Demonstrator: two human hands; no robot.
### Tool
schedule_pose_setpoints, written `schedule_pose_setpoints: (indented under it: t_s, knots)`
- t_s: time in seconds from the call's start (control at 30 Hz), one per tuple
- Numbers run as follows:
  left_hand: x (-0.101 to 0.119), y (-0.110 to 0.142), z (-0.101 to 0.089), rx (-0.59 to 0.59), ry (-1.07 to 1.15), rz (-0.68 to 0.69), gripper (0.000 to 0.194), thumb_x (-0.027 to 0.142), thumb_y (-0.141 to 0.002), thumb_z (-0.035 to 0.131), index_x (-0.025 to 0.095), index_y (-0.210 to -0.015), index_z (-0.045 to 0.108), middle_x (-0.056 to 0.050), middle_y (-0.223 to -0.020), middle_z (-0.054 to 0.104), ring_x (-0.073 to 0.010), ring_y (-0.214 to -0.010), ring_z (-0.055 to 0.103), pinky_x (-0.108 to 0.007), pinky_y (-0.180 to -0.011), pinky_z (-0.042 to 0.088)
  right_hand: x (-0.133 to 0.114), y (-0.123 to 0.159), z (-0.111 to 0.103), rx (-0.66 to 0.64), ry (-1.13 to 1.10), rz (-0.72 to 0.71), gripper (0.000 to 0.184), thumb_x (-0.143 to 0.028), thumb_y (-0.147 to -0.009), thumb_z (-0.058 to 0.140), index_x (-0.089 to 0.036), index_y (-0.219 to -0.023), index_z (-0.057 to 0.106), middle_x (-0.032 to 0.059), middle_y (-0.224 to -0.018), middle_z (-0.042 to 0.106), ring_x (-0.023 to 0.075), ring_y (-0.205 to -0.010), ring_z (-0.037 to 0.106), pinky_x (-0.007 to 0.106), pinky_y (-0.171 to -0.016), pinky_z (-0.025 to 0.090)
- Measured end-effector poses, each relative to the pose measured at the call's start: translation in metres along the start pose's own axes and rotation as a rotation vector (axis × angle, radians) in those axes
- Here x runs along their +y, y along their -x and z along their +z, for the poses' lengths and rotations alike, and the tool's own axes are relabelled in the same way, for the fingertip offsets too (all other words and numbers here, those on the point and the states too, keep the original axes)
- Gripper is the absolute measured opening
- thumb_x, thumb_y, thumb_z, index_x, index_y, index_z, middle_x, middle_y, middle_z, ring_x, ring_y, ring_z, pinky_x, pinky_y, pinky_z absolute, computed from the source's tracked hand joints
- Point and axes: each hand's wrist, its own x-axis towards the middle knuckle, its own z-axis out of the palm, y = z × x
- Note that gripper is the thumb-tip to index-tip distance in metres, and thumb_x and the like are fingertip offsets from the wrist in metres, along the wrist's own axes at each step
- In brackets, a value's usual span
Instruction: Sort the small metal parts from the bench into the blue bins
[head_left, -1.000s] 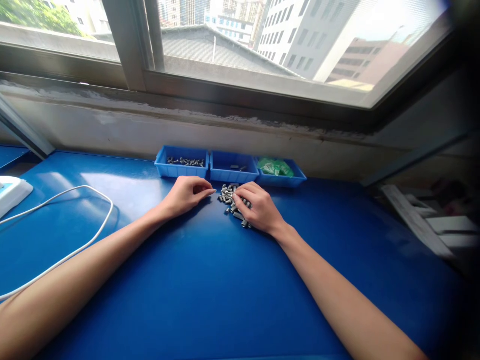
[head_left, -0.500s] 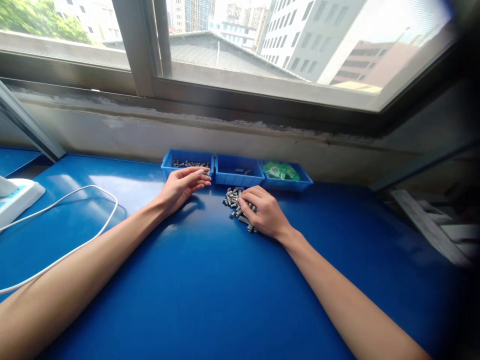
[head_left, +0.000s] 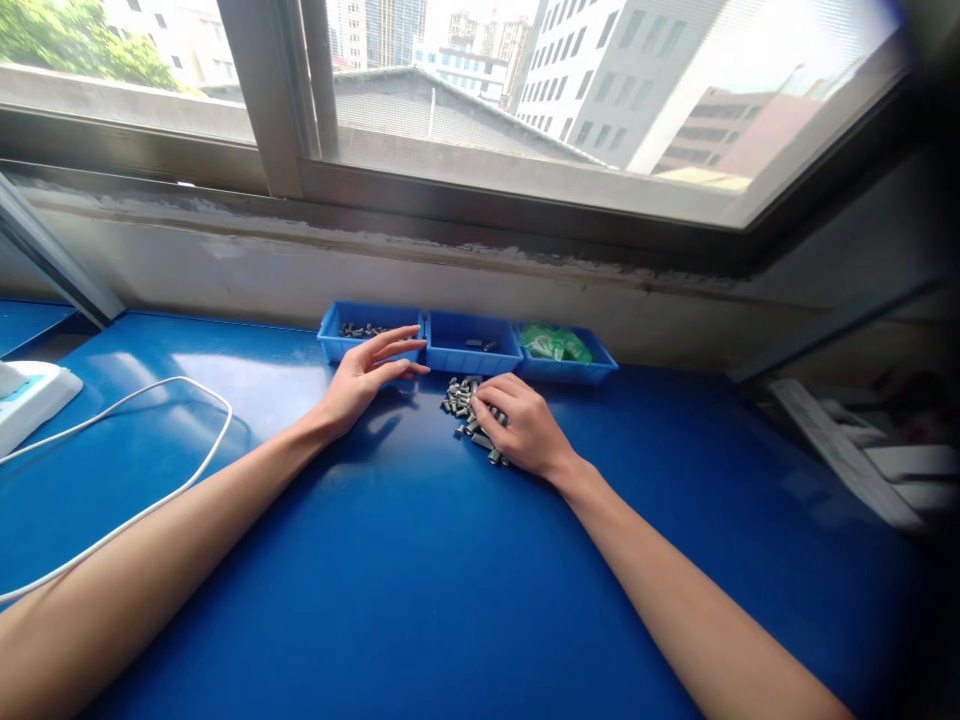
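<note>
Left hand [head_left: 367, 378], spread, hovered at left bin [head_left: 330, 349] of screws [head_left: 360, 329] by worktop's [head_left: 420, 580] far edge; right hand [head_left: 523, 422], curled, partly covered metal parts pile [head_left: 457, 398]. Middle bin [head_left: 474, 361] held small pieces [head_left: 473, 343], right bin [head_left: 574, 373] green plastic [head_left: 555, 343]. White cable [head_left: 208, 452] looped toward left edge.

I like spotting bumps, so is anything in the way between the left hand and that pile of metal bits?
Nothing visible stands between the left hand and the pile of metal fasteners; blue tabletop shows in the gap. The right hand covers part of the pile's right side.
</note>
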Motion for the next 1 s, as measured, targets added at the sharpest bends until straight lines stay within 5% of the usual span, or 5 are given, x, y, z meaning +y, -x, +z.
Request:
schedule_pose_setpoints:
  t_s: [0.27,0.4,0.5,0.7,1.0]
  knots:
    - [-0.002,0.006,0.012,-0.187,-0.749,0.320,0.041,0.028,-0.095,0.053,0.022,-0.134,0.063,-0.009,-0.135,0.064,-0.0274,-0.128,0.052,-0.047,-0.113,0.040,-0.001,0.000,0.000,0.003,0.004,-0.008,0.016,-0.024,-0.097,0.053,-0.022,-0.088,0.066,0.0085,-0.095,0.071,0.0244,-0.092,0.062,0.042,-0.086,0.053]
    - [-0.007,0.008,0.013,-0.363,-0.980,0.327,0.045,0.029,-0.100,0.045,0.026,-0.144,0.053,-0.006,-0.155,0.046,-0.0329,-0.145,0.030,-0.058,-0.119,0.027,-0.002,-0.002,0.000,0.003,0.009,-0.014,0.017,-0.024,-0.097,0.053,-0.021,-0.087,0.066,0.0083,-0.094,0.071,0.0242,-0.092,0.062,0.042,-0.087,0.052]
    - [-0.009,0.009,0.015,-0.427,-1.056,0.361,0.043,0.030,-0.102,0.042,0.026,-0.142,0.056,-0.006,-0.152,0.051,-0.0338,-0.145,0.031,-0.060,-0.116,0.031,-0.002,-0.001,0.000,0.007,0.010,-0.014,0.017,-0.024,-0.098,0.053,-0.021,-0.087,0.066,0.0083,-0.093,0.070,0.0240,-0.091,0.062,0.042,-0.086,0.052]
    - [-0.014,0.006,0.013,-0.281,-1.009,0.467,0.032,0.025,-0.098,0.048,0.020,-0.121,0.070,-0.011,-0.122,0.069,-0.0269,-0.121,0.056,-0.044,-0.105,0.048,-0.002,0.000,0.000,0.000,0.007,-0.004,0.017,-0.024,-0.098,0.053,-0.021,-0.087,0.066,0.0081,-0.093,0.070,0.0240,-0.091,0.062,0.042,-0.086,0.052]
    - [-0.016,0.000,0.008,-0.075,-0.794,0.210,0.025,0.038,-0.092,0.059,0.017,-0.096,0.073,-0.007,-0.091,0.066,-0.0174,-0.075,0.061,-0.031,-0.072,0.052,-0.004,-0.001,-0.001,0.002,0.006,-0.002,0.019,-0.025,-0.098,0.053,-0.021,-0.086,0.066,0.0085,-0.093,0.071,0.0241,-0.091,0.063,0.042,-0.085,0.053]
